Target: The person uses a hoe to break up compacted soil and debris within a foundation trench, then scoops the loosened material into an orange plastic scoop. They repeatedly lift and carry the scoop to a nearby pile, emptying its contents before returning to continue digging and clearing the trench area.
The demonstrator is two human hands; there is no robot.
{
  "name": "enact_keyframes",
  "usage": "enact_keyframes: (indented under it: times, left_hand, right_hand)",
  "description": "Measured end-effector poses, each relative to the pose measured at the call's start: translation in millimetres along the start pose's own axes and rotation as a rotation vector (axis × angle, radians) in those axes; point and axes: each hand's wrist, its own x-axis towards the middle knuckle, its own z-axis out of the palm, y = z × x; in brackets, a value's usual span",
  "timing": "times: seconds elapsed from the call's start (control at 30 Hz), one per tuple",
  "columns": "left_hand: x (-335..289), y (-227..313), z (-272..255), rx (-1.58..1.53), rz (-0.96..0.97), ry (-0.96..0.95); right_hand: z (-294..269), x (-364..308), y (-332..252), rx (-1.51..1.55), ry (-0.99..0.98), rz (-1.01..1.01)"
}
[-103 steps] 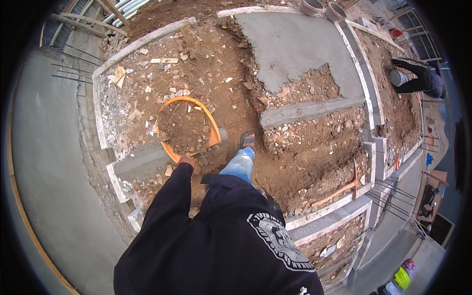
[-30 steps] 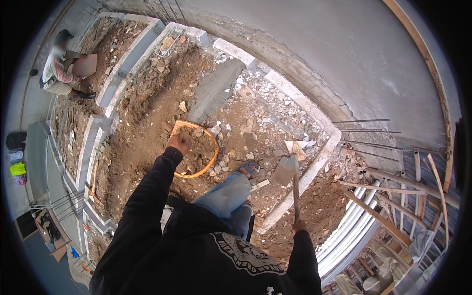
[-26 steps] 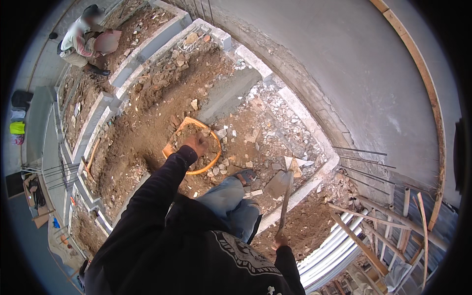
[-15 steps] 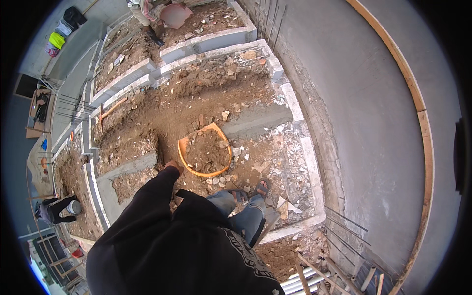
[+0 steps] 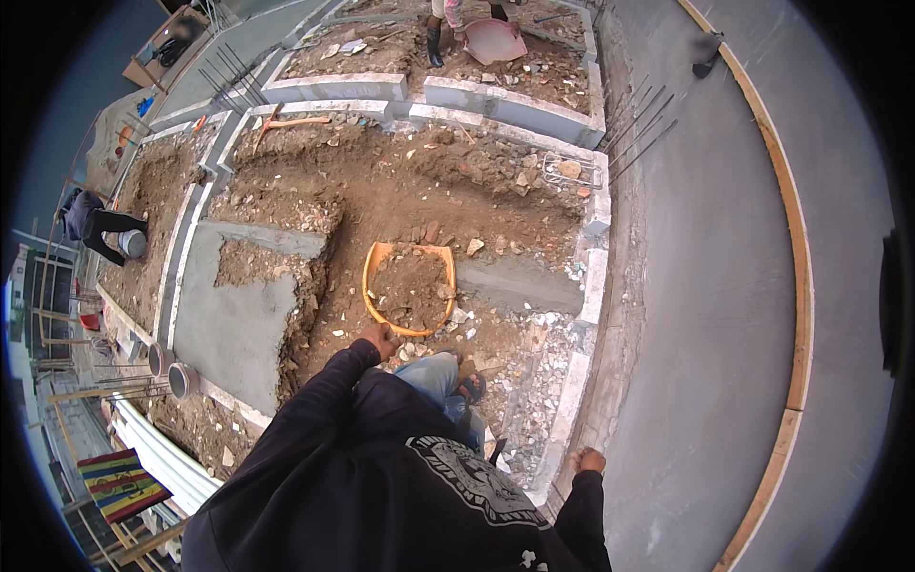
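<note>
A yellow-orange tub (image 5: 368, 277) full of brown soil and rubble sits on the dirt in front of me. My left hand (image 5: 379, 340) is close to its near-left rim, fingers curled; I see no grip on the tub. Out to the right, my right hand (image 5: 588, 461) is held in a loose fist above the block edging, with nothing visible in it. My sandaled foot (image 5: 473, 386) stands on broken rubble just behind the tub.
Low block walls (image 5: 593, 286) frame the dirt bays. A pickaxe (image 5: 286, 122) lies by the far wall, and rebar (image 5: 643, 133) juts out at right. One person holds a pink basin (image 5: 495, 41) at the back; another bends over a bucket (image 5: 132, 244) at left. Pipes (image 5: 167, 448) lie at lower left.
My view has turned, shifting the surroundings. My left hand is now closer to the tub's near rim, and my right hand has come into sight at right. The tub still rests on the ground.
</note>
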Motion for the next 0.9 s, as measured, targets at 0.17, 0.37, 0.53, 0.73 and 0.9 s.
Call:
enact_keyframes:
  times: [0.17,0.37,0.53,0.73,0.9]
  left_hand:
    - [-21.2,-46.1,-29.1,-0.264,-0.535,0.173]
    - [-6.3,-244.7,19.2,-0.211,-0.705,0.143]
    - [-4.1,-186.4,58.0,-0.336,-0.515,0.274]
    - [-2.9,-69.5,25.2,-0.71,-0.713,0.435]
    - [-13.1,-75.9,37.8,-0.901,-0.776,0.658]
  right_hand:
    - [45.5,12.0,-87.6,-0.213,-0.015,-0.088]
    - [216.8,-47.9,-132.5,-0.484,-0.311,-0.197]
    - [273.7,-57.5,-163.7,-0.827,-0.581,-0.353]
    - [321.9,-21.4,-232.3,-0.985,-0.507,-0.174]
    - [355.2,75.4,-287.0,-1.079,-0.6,-0.007]
